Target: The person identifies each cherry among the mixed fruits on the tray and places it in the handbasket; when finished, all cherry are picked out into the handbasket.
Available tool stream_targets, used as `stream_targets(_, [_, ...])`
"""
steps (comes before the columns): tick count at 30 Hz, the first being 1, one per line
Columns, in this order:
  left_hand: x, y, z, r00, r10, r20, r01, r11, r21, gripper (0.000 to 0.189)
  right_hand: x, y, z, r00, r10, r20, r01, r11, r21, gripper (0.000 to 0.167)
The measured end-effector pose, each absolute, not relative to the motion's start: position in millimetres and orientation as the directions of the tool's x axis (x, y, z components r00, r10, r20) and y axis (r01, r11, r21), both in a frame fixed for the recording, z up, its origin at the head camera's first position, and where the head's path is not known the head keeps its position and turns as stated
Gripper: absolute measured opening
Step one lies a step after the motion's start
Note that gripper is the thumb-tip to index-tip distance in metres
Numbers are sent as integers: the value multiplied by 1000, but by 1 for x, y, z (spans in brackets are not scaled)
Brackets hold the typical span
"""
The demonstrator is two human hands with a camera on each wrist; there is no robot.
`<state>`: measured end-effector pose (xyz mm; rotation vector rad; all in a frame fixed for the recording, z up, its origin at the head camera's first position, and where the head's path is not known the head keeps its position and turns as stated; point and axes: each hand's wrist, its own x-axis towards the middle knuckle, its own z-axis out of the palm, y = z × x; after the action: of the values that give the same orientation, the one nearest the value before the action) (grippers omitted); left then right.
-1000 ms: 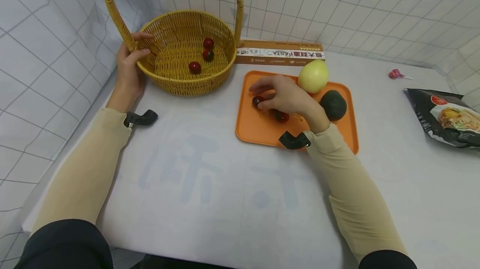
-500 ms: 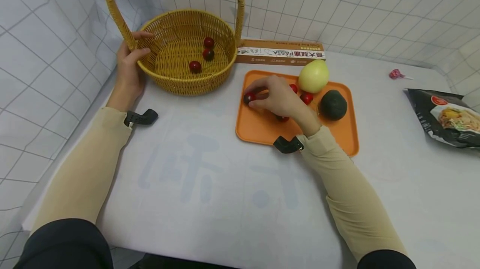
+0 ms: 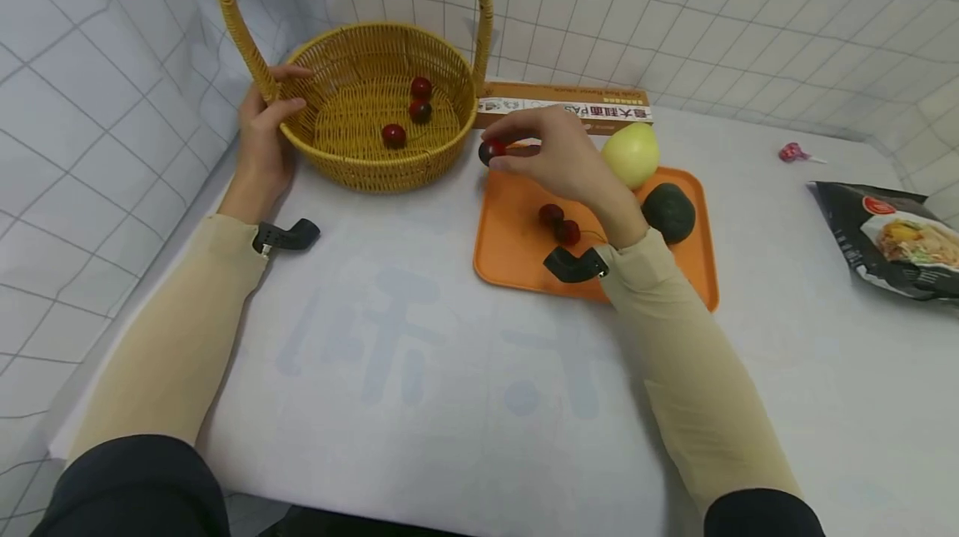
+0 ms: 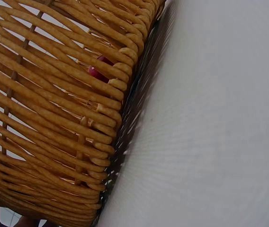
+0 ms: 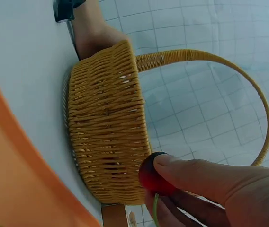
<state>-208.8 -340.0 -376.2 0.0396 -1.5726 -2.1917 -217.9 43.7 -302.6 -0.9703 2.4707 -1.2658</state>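
My left hand (image 3: 264, 133) grips the left rim of a yellow wicker basket (image 3: 375, 175), beside the foot of its tall handle. Three dark red cherries (image 3: 393, 136) lie inside the basket. Between thumb and fingers my right hand (image 3: 558, 154) pinches another cherry (image 5: 154, 175), whose green stem hangs down in the right wrist view. That hand is above the far left corner of an orange tray (image 3: 502, 258), just right of the basket. Two more cherries (image 3: 567, 232) rest on the tray; my right hand and forearm hide part of it.
A pale yellow-green round fruit (image 3: 631, 156) and a dark green one (image 3: 669, 212) sit on the tray's right side. Behind it lies a brown pasta box (image 3: 599, 108). Farther right are a pink lollipop (image 3: 791, 152) and a black food packet (image 3: 891, 237). Gridded cloth walls (image 3: 674, 21) stand behind.
My right hand has picked a cherry up off the tray and moved it up and away, toward the basket. The left hand has kept its hold on the basket.
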Motion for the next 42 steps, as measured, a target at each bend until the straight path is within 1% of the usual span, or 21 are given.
stream_targets(4, [-209,-341,-375,-900,-364,239,337,-237,911,34,-220,21,-303,-760,-612,220,-480,298,-825,32])
stream_targets(6, [-210,-341,-375,-900,-365,239,340,-243,909,34,-221,7,-304,-755,-602,259,-495,266,-827,33])
stream_targets(8, [-210,-342,-374,-899,-367,238,343,-254,904,34,-223,-7,-304,-749,-599,283,-523,273,-808,33])
stream_targets(12, [-211,-339,-376,-898,-368,239,350,-270,897,34,-230,-31,-300,-746,-602,284,-562,340,-754,31])
stream_targets(17, [-212,-337,-378,-886,-385,258,372,-260,891,33,-240,-59,-299,-774,-586,239,-539,412,-735,32])
stream_targets(21, [-213,-337,-376,-887,-384,255,375,-279,884,33,-246,-75,-298,-799,-563,211,-500,426,-754,31])
stream_targets(24, [-213,-337,-376,-890,-382,250,368,-277,887,33,-250,-83,-297,-805,-560,197,-496,452,-742,34])
stream_targets(28, [-212,-338,-377,-888,-385,252,364,-253,896,34,-251,-84,-295,-805,-560,198,-510,483,-712,40])
stream_targets(32, [-212,-336,-378,-893,-374,251,357,-247,901,35,-246,-72,-295,-811,-521,264,-516,428,-742,35])
stream_targets(35, [-212,-335,-378,-891,-377,253,361,-252,898,34,-242,-61,-296,-793,-508,336,-548,355,-757,31])
stream_targets(39, [-210,-336,-377,-883,-390,262,374,-248,894,33,-236,-47,-296,-756,-523,394,-603,324,-729,28])
stream_targets(42, [-209,-338,-375,-882,-392,263,375,-242,895,33,-229,-36,-295,-743,-528,411,-621,317,-716,28])
